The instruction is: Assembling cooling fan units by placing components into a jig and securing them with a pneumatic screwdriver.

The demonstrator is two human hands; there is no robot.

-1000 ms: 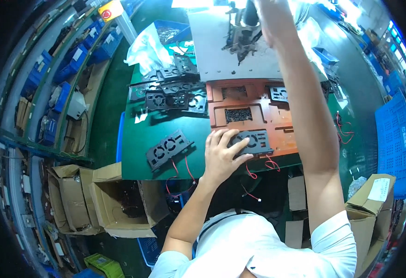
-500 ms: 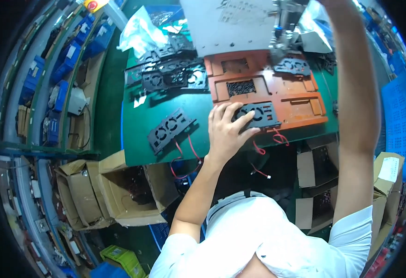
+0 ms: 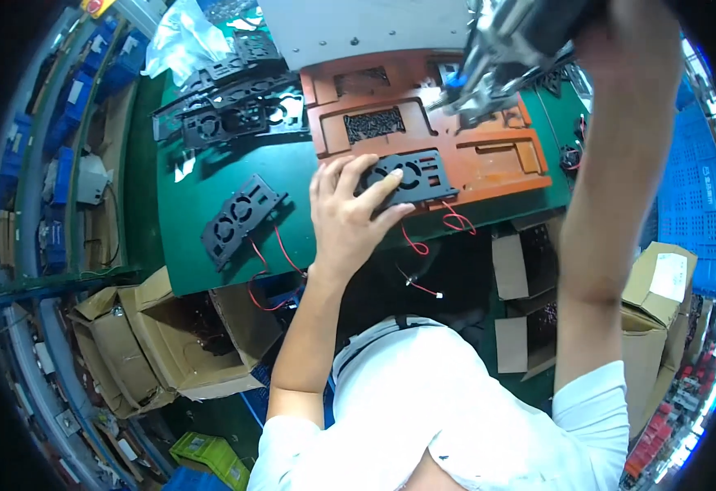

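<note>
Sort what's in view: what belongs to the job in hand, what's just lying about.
Part of the job:
- black panel, under the left hand
- metal-tipped tool, blurred, apparently held by the right hand
- orange fixture, beneath the panel
- small dark pieces in its recess, likely

Seemingly lying about:
- plastic bag
- cardboard boxes
- yellow-green crate

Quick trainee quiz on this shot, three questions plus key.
1. Which hand rests on the plate at the near edge of the orange fixture?
2. True or false: the lone plate, with red wires, left of that hand lies on the orange fixture.
3. The other hand holds: A) a bag; B) a tool; C) a carton.

Key:
1. Left hand
2. False; the lone plate lies on the green table
3. B
</note>
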